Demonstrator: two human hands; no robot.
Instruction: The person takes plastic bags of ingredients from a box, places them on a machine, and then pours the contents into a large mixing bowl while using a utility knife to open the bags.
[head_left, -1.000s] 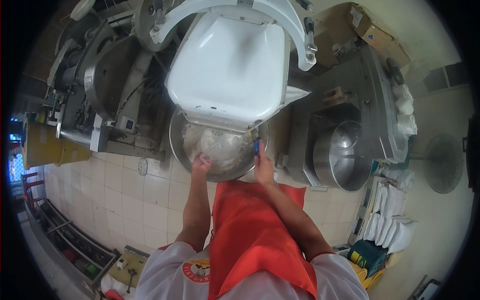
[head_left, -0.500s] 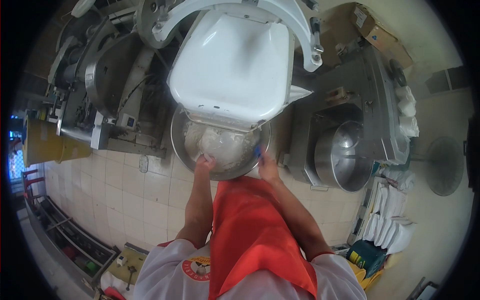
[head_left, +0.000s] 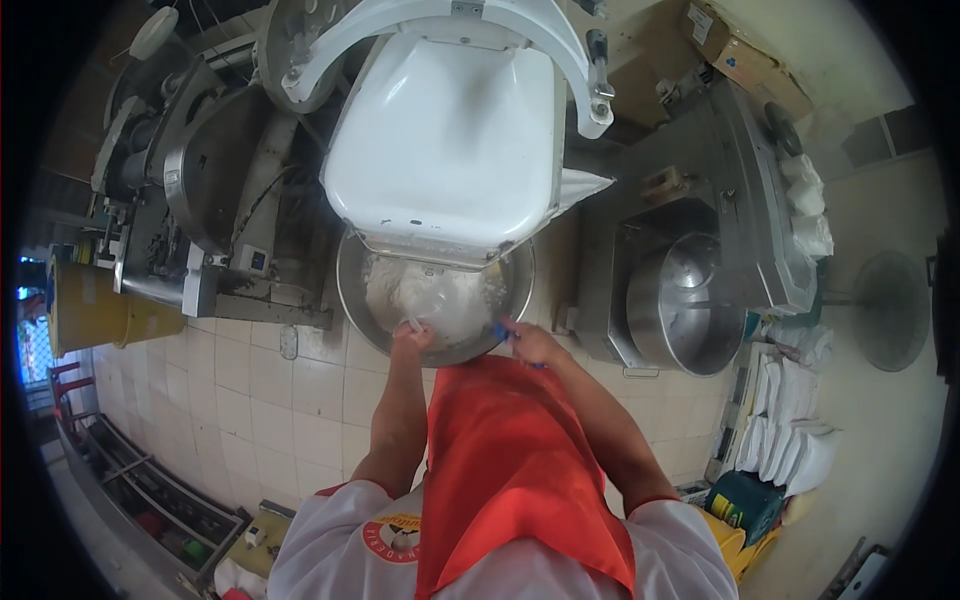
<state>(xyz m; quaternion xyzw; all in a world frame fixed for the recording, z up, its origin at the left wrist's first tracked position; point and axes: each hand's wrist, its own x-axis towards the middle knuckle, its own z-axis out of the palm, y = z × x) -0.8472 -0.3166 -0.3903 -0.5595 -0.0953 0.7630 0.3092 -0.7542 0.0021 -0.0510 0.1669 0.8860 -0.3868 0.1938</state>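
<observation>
A round steel bowl (head_left: 350,300) stands in front of me with white flour-like powder (head_left: 388,285) inside. A translucent plastic bag (head_left: 437,303) lies over the powder. At the bowl's near left rim, my left hand (head_left: 413,335) is closed on the gathered end of this bag. My right hand (head_left: 536,346), at the near right rim, is closed round a small blue-handled tool (head_left: 501,330); its kind is too small to make out. The white mixer-like machine cover (head_left: 450,140) overhangs the bowl's far side and hides that part.
Metal machinery (head_left: 225,170) stands at left. To the right is a grey machine (head_left: 650,150) with another steel bowl (head_left: 675,310). A yellow bin (head_left: 85,305) stands far left; white sacks (head_left: 790,400) are stacked at right. The floor is tiled (head_left: 260,390).
My right hand has moved left and slightly down, bringing the blue-handled tool nearer the bag. The left hand stays on the bag end. The view has shifted slightly.
</observation>
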